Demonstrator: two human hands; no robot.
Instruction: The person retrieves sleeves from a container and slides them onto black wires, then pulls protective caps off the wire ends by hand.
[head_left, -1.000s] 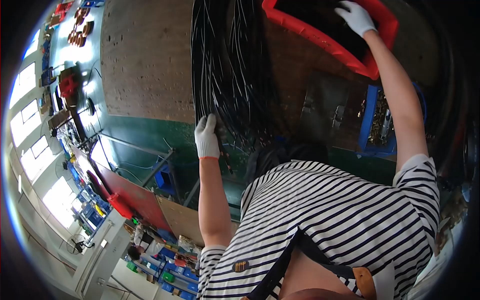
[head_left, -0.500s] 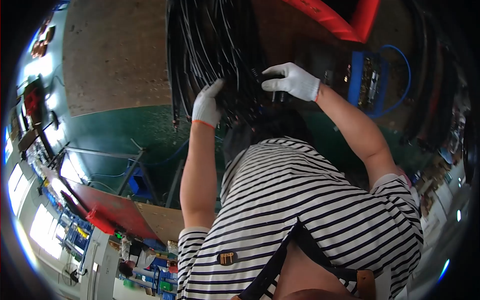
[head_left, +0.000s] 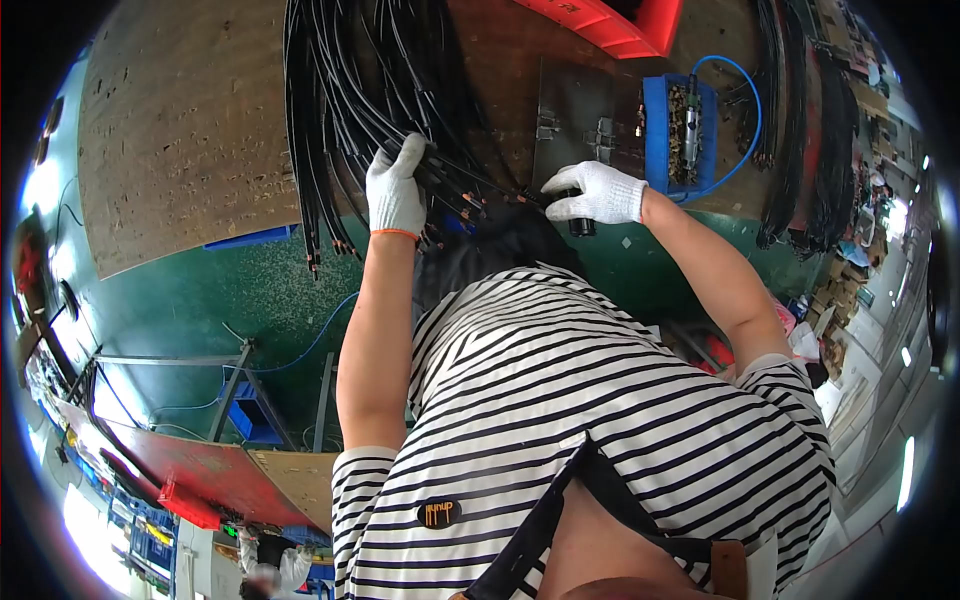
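Note:
My left hand [head_left: 397, 190], in a white knitted glove, is closed on a black cable at the near end of a thick bundle of black cables [head_left: 335, 110]. Copper-coloured tips show at the cable ends below and beside it. My right hand [head_left: 597, 193], gloved too, has its fingers curled around a dark cylindrical object [head_left: 580, 225]; most of that object is hidden by the glove. The tip of one cable reaches close to the right fingertips, and I cannot tell whether they touch.
A blue bin [head_left: 655, 130] with small brass-coloured parts, a silver tool and a blue hose stands to the right. A red crate [head_left: 610, 35] is at the far side. More black cables [head_left: 825, 150] lie at the right. A metal plate with hinges [head_left: 570, 110] lies on the wooden table [head_left: 180, 130].
The whole view has shifted and brightened. My left hand has closed on a cable in the bundle. My right hand has moved slightly nearer my body, with the dark object below its fingers.

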